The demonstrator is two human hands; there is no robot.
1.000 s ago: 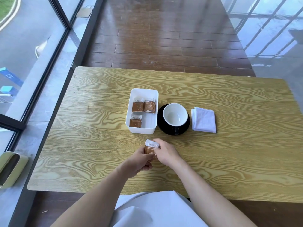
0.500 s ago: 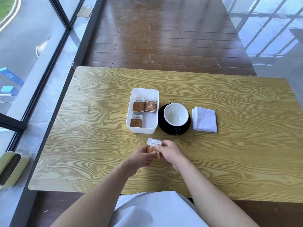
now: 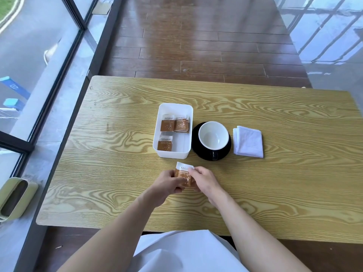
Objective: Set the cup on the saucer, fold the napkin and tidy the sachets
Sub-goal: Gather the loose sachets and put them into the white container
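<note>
Both hands hold a small stack of brown-and-white sachets [image 3: 183,173] just above the table, in front of the white tray [image 3: 188,118]. My left hand [image 3: 167,185] grips the stack's left side and my right hand [image 3: 204,179] pinches its right top corner. Inside the tray lie more sachets [image 3: 174,124], two piles at the back and one [image 3: 165,143] at the front left. To the tray's right, a white cup [image 3: 213,137] stands on a black saucer [image 3: 198,152]. A folded white napkin [image 3: 247,141] lies right of the saucer.
The wooden table [image 3: 275,183] ends at a glass wall on the left. A green object [image 3: 13,199] rests on the floor by the table's near left corner. Dark wooden floor lies beyond the far edge.
Both hands with the sachets have shifted slightly forward towards the tray. My right fingers have moved up to the stack's top corner. Cup, saucer, napkin and tray are unchanged.
</note>
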